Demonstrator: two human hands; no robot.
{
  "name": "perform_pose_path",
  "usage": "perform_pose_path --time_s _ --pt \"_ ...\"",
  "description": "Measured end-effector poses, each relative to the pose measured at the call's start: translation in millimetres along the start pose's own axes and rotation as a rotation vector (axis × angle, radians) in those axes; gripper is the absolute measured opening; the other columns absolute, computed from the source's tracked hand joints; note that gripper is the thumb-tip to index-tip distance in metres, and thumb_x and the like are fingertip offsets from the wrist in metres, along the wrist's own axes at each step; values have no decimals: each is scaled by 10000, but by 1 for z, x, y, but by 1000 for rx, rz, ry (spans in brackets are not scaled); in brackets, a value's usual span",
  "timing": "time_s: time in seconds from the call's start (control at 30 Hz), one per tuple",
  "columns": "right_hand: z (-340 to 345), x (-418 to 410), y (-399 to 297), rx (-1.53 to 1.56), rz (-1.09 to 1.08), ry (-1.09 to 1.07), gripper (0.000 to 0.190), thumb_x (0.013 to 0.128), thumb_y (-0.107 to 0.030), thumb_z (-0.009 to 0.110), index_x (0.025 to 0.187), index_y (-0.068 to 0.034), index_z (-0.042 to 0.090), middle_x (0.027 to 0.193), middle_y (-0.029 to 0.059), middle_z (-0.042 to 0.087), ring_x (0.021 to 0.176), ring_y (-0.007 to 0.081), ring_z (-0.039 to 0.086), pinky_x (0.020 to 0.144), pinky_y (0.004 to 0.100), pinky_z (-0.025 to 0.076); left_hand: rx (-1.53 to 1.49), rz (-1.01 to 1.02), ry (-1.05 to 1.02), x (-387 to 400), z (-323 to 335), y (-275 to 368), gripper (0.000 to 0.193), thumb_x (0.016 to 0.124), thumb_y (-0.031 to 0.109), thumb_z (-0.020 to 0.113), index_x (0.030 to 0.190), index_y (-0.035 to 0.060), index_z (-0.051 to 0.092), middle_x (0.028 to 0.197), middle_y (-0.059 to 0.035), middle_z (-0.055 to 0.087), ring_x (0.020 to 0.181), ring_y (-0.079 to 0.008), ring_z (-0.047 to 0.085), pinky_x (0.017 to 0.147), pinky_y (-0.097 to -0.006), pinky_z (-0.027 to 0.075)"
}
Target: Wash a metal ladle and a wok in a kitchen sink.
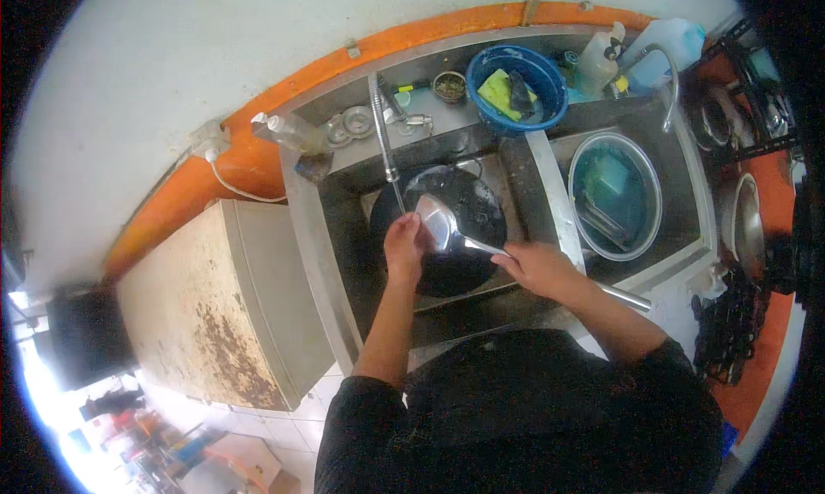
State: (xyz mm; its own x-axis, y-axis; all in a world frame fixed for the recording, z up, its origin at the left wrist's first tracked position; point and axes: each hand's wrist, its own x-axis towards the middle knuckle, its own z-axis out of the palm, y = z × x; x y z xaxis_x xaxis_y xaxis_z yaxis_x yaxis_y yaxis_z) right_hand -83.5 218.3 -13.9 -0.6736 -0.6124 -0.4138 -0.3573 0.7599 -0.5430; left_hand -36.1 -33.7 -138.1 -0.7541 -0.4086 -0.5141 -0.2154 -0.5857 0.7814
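A long-handled metal wok spatula point(437, 224) is held in both of my hands, beneath a thin stream of water from the spring-neck faucet point(383, 133). My left hand point(404, 246) grips the edge of its blade. Around the handle my right hand point(532, 267) is closed, and the handle's end sticks out past my forearm. Below them a dark wok or round pan point(474, 262) lies in the left basin of the steel sink point(555, 191), with water and some suds on it.
In the right basin a round plastic tub point(656, 217) holds greenish water and utensils. Behind, a blue basin point(475, 104) holds a yellow-green sponge. Soap bottles point(293, 133), metal drain parts point(358, 121) and a large jug point(670, 49) line the back ledge. A rusted cabinet point(193, 301) stands left.
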Motion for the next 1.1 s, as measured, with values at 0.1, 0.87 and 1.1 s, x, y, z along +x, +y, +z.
perform_pose_path --time_s 0.1,0.87,1.1 --pt "8 12 -14 -30 -24 -8 437 937 -470 414 916 -63 570 766 218 629 748 425 617 696 521 487 437 251 24 8 8 9 269 941 188 524 1137 8 562 884 -56 630 782 -126 579 734 -266 468" --pt "-27 7 -1 -507 -106 230 364 809 -123 534 1155 -200 616 868 59 588 786 237 636 653 370 519 217 38 26 1 4 -1 191 856 175 655 928 4 612 804 -84 641 635 -149 627 503 -251 509" --pt "-16 7 5 -497 -167 325 366 814 -115 545 1163 -203 614 798 70 536 734 262 605 611 399 499 106 -86 97 3 13 -5 226 834 237 698 893 40 605 800 -44 640 619 -112 579 483 -241 425"
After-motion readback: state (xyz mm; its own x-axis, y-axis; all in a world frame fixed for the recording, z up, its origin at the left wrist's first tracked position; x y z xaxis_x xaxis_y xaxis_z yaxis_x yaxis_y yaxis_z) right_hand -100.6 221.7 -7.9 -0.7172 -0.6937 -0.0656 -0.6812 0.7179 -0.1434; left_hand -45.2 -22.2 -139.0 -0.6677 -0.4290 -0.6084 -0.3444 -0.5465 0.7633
